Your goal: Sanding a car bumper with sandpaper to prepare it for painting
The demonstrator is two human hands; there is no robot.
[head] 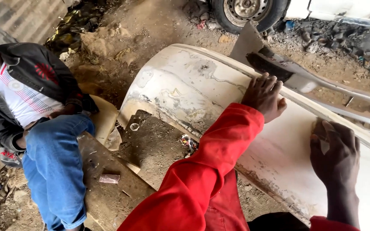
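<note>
The white car bumper (202, 90) lay propped on the dirt ground (159, 25). The left hand (264, 96) rested flat along its upper edge, grip released. The right hand (337, 154) pressed a small sanding piece (323, 145) against its face, grip clenched round it.

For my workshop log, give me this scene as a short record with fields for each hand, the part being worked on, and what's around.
left hand: flat on the bumper's upper edge
right hand: pressing a small sanding pad to the bumper
bumper: white, scuffed, paint worn, lying over dirt ground
seated person: on a wooden bench, at the left
wheel: top, behind the bumper
</note>
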